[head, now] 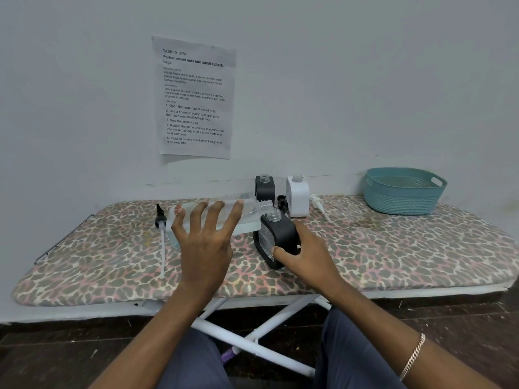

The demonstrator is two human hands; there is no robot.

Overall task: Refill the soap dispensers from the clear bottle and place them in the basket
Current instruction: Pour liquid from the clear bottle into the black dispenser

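Head view puts you mid-pour on the first refill: your left hand [205, 237] has its fingers spread and wrapped over the clear bottle [250, 213], tipped almost flat, neck just above the open mouth of the near black dispenser [280, 231]. Your right hand [303, 256] grips that dispenser low on its body, thumb on the front face, leaning it toward the bottle on the ironing board [393, 248]. Next, I judge, you need the neck lined over the narrow mouth and a slow tilt. A pale liquid seems to lie along the bottle's lower side; the dispenser's level I cannot tell. The far black dispenser [264, 190] and white dispenser [297, 197] stand uncapped behind. None is in the teal basket [404, 173], well apart at the right end.
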